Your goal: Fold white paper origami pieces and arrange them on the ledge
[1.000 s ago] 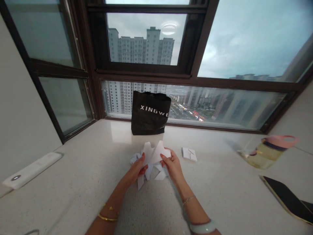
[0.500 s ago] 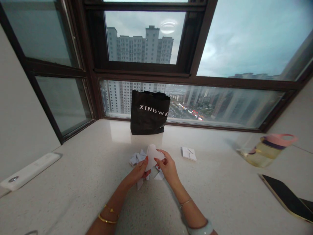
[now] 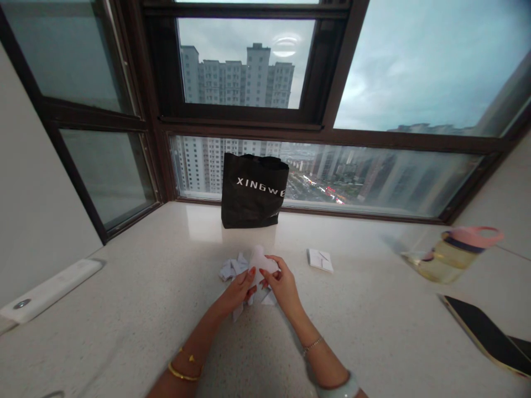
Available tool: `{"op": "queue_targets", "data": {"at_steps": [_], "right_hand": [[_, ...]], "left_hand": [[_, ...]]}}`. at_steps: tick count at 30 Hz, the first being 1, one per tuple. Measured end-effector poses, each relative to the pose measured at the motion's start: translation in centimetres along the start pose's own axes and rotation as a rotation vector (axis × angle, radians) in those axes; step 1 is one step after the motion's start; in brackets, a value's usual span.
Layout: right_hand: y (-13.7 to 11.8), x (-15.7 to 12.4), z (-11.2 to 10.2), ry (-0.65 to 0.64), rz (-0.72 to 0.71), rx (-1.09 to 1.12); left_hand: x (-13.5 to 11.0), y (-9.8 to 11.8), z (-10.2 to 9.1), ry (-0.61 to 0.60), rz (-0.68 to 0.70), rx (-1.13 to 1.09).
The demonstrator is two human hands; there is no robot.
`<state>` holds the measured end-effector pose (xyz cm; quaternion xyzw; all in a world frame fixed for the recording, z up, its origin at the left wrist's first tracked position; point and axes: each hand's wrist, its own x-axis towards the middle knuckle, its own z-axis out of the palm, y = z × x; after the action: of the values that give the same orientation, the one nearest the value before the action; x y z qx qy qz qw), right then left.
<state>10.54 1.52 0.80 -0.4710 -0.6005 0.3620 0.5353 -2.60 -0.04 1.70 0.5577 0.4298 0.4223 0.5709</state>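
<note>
A pale sheet of paper (image 3: 258, 258) with rounded edges is held up between both hands, over the counter. My left hand (image 3: 239, 290) pinches its lower left side between thumb and fingers. On its right side, the fingers of my right hand (image 3: 282, 279) are closed on the same paper. Crumpled white paper scraps (image 3: 233, 267) lie just left of and beneath my hands, and some are partly hidden by them. To the right of my right hand rests a small folded white paper square (image 3: 319, 260), flat on the counter.
A black bag (image 3: 254, 193) stands upright against the window behind my hands. At the right are a yellowish bottle with a pink lid (image 3: 456, 251) and a dark phone (image 3: 483, 331). A white power strip (image 3: 53, 288) lies at the left of the speckled counter (image 3: 145, 298).
My hands have drawn slightly closer together, and the paper between them has bent, its outline now narrower at the top. The bag, scraps and folded square stay where they were.
</note>
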Motion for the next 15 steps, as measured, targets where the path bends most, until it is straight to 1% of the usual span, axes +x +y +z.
{"op": "queue_targets", "data": {"at_steps": [2, 5, 6, 7, 10, 11, 12, 15], "right_hand": [[0.1, 0.1, 0.0, 0.069, -0.052, -0.056], [0.1, 0.7, -0.7, 0.227, -0.147, -0.151], [0.0, 0.9, -1.1, 0.221, -0.140, -0.158], [-0.1, 1.1, -1.6, 0.159, -0.102, -0.141], [-0.7, 1.3, -3.0, -0.189, 0.122, 0.024], [-1.0, 1.3, -3.4, -0.278, 0.184, 0.092], [-1.2, 1.2, -3.8, -0.329, 0.224, 0.152], [-2.0, 0.7, -4.4, -0.376, 0.249, 0.276]], "left_hand": [[0.3, -0.2, 0.0, 0.016, 0.033, 0.010], [0.5, -0.5, -0.1, 0.029, 0.072, 0.081], [0.5, -0.5, -0.2, 0.017, 0.080, 0.120], [0.4, -0.5, -0.3, -0.007, 0.086, 0.160], [0.0, -0.1, -0.6, -0.117, 0.099, 0.240], [-0.2, 0.1, -0.6, -0.158, 0.096, 0.261], [-0.3, 0.2, -0.7, -0.191, 0.088, 0.279], [-0.5, 0.5, -0.8, -0.250, 0.064, 0.311]]}}
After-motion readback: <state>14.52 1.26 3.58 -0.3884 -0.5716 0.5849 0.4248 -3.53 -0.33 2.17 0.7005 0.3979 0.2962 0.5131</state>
